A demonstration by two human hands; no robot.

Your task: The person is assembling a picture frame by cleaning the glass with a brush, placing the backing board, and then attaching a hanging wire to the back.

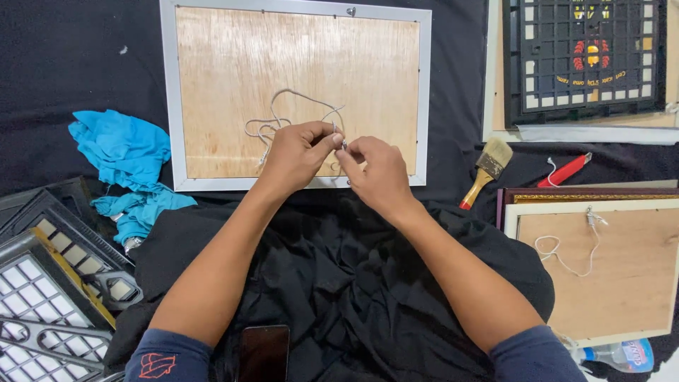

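A picture frame (170, 106) with a pale grey border lies face down, its plywood back up. A thin white cord (300, 99) loops across the wood. My left hand (297, 152) and my right hand (375, 170) meet over the frame's lower edge, fingertips pinched together on the cord's end and a small metal piece (344, 144). Both forearms reach in from below over crumpled black cloth (339, 283).
A blue rag (124, 152) lies left of the frame. Black gridded frames (49, 283) are stacked at lower left. To the right are a paintbrush (486, 170), a red cutter (566, 170), another face-down frame with cord (608, 269), a dark phone (264, 351) and a plastic bottle (615, 352).
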